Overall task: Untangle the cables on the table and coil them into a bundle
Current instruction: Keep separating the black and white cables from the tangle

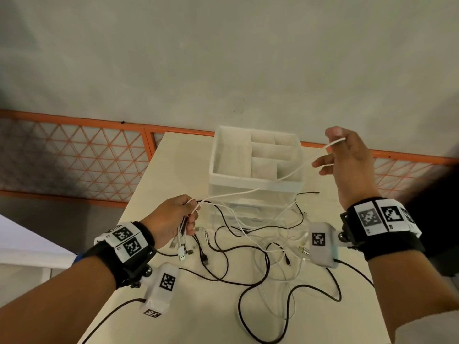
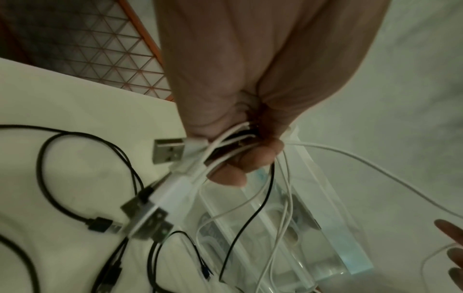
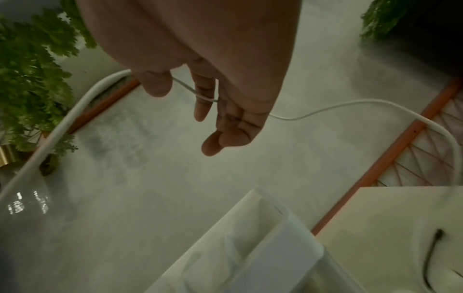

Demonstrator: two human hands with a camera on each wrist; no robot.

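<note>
My left hand (image 1: 192, 217) (image 2: 240, 158) grips a bunch of white and black cable ends just above the table (image 1: 173, 170). Several USB plugs (image 1: 182, 254) (image 2: 168, 150) dangle below its fist. One white cable (image 1: 293, 172) (image 2: 363, 158) (image 3: 325, 107) runs up from that fist, across the organizer, to my raised right hand (image 1: 330, 150) (image 3: 200, 103). There it passes under the thumb and is pinched between the fingers. A loose tangle of black and white cables (image 1: 248, 244) lies on the table in front of the organizer. One long black cable (image 1: 250, 289) loops toward the near edge.
A white compartment organizer (image 1: 248, 181) (image 3: 275, 218) on clear drawers (image 2: 325, 228) stands at the table's far middle. An orange lattice railing (image 1: 74, 155) runs behind the table. Green plants (image 3: 30, 69) show in the right wrist view. The table drops off on the left and right.
</note>
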